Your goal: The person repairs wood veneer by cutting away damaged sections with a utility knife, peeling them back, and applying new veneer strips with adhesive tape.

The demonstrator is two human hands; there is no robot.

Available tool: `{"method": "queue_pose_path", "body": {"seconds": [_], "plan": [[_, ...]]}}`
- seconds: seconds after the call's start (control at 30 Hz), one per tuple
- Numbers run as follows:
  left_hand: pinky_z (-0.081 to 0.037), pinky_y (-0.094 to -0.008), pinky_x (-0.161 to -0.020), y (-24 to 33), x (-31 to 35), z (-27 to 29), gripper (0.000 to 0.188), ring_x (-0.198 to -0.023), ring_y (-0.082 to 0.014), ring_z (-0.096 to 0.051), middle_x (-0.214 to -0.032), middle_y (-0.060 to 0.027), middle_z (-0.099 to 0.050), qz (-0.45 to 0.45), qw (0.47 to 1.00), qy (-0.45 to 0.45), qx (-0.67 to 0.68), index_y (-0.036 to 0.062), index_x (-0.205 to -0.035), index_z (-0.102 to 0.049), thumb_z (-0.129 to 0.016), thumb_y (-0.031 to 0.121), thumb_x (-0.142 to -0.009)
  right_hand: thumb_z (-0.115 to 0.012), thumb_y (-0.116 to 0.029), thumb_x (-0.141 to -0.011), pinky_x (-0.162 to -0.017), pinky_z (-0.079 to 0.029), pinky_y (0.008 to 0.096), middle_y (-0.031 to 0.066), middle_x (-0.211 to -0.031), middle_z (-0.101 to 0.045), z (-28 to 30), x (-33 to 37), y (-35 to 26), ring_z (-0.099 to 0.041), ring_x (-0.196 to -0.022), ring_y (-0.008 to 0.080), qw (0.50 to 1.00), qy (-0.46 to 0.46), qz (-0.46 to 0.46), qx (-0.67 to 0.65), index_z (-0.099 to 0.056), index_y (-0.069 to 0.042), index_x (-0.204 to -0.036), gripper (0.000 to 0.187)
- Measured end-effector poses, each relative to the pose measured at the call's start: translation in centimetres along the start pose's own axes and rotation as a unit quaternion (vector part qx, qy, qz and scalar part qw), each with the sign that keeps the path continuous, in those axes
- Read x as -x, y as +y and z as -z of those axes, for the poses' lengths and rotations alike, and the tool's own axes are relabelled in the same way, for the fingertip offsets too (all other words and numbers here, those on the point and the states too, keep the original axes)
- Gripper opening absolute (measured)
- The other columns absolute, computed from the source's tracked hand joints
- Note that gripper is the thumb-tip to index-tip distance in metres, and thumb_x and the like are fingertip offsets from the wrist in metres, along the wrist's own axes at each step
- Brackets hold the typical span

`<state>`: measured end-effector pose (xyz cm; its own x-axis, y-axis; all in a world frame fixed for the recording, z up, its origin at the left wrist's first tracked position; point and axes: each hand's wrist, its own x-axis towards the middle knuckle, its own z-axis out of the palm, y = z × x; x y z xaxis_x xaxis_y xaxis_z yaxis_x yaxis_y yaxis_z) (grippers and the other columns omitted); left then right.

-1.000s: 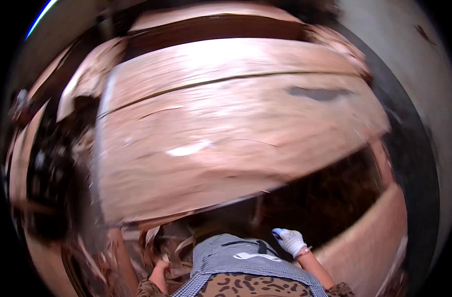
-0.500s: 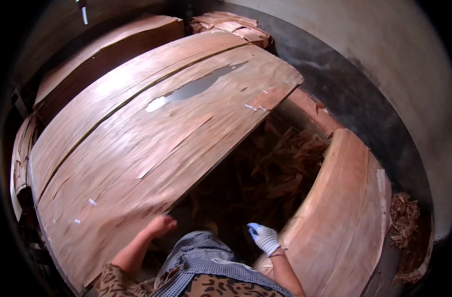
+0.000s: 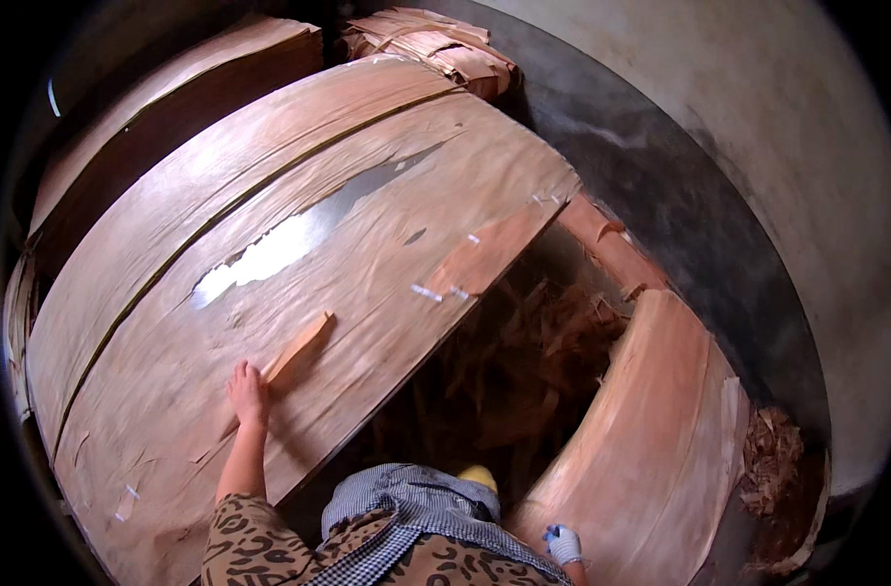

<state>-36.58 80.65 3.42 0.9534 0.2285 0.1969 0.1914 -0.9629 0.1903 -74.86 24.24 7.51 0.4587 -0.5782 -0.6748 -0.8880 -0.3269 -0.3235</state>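
Dark grey floor (image 3: 660,186) curves past the right of a broad, pale pinkish-brown wood veneer sheet (image 3: 172,322), which is the landmark. It spreads over a smooth silver-grey surface (image 3: 294,234) that shows through a long ragged tear in the veneer sheet. Beyond the sheet's far edge stand a tall stack of reddish-brown veneer (image 3: 172,88) and, to its right, a bundle of loose, layered pink veneer scraps (image 3: 426,44).

On the near half of the veneer sheet is a narrow orange-brown strip of thin wood (image 3: 301,347). Its lower end is pinched at the thumb side of the bare left hand (image 3: 247,393); its upper end is raised, casting a shadow on the sheet.

Off the veneer sheet's near edge, a dark gap holds heaped curled wood shavings (image 3: 523,361). Across that gap is a curved, pale orange veneer stack (image 3: 631,420). Just beside its lower end is the right hand (image 3: 563,544) in a white and blue knitted glove, its grip too small to tell whether spread or pressed together.
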Motion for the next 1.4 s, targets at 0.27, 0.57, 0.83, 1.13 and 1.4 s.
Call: {"method": "queue_pose_path", "body": {"seconds": [0.27, 0.57, 0.83, 1.13, 1.4], "plan": [[-0.046, -0.0354, -0.058, 20.8, -5.6, 1.2, 0.009, -0.063, -0.0279, -0.055, -0.070, -0.0146, -0.058, -0.130, 0.937, -0.142, 0.290, 0.0063, -0.077, -0.057, -0.062, 0.012, -0.073, -0.052, -0.007, -0.084, -0.052, -0.046, 0.0265, 0.0107, -0.085, -0.064, 7.3, -12.1, -19.1, -0.054, -0.056, 0.0129, 0.971, -0.046, 0.203, -0.114, -0.059, -0.003, -0.105, 0.022], [-0.045, -0.0418, -0.063, 47.0, -5.6, 3.7, 0.022, -0.076, -0.0337, -0.056, -0.078, -0.0110, -0.056, -0.346, 0.820, -0.197, 0.412, 0.0083, -0.082, -0.048, -0.064, 0.020, -0.073, -0.056, -0.020, -0.082, -0.070, -0.048, 0.0407, 0.0139, -0.109, -0.056, 16.8, -15.8, -47.6, -0.058, -0.088, 0.0334, 0.714, -0.027, 0.656, 0.243, -0.055, -0.010, -0.109, 0.030], [-0.047, -0.0406, -0.068, 35.3, -10.4, 0.7, 0.028, -0.079, -0.0330, -0.060, -0.082, -0.0142, -0.062, -0.078, 0.922, -0.285, 0.249, 0.0094, -0.090, -0.060, -0.068, 0.024, -0.067, -0.058, -0.011, -0.077, -0.066, -0.046, 0.0421, 0.0146, -0.085, -0.058, 15.2, -28.6, -58.9, -0.056, -0.079, 0.0340, 0.637, -0.017, 0.698, 0.327, -0.058, -0.013, -0.088, 0.012], [-0.037, -0.0374, -0.079, 35.9, -18.5, -7.8, 0.009, -0.081, -0.0218, -0.053, -0.076, -0.0034, -0.055, 0.025, 0.998, 0.006, 0.064, 0.0136, -0.070, -0.055, -0.062, 0.019, -0.070, -0.056, -0.027, -0.080, -0.078, -0.047, 0.0420, 0.0157, -0.098, -0.061, 11.1, -38.7, -74.5, -0.059, -0.090, 0.0325, 0.649, -0.011, 0.550, 0.526, -0.061, -0.014, -0.097, 0.023], [-0.028, -0.0397, -0.094, 37.6, -19.1, -9.2, 0.012, -0.097, -0.0229, -0.046, -0.098, -0.0041, -0.050, 0.168, 0.977, 0.119, 0.048, 0.0123, -0.083, -0.055, -0.061, 0.016, -0.073, -0.056, -0.015, -0.079, -0.065, -0.048, 0.0444, 0.0163, -0.104, -0.056, 8.1, -36.8, -78.5, -0.059, -0.083, 0.0331, 0.574, 0.046, 0.692, 0.436, -0.051, -0.013, -0.106, 0.027]]}}
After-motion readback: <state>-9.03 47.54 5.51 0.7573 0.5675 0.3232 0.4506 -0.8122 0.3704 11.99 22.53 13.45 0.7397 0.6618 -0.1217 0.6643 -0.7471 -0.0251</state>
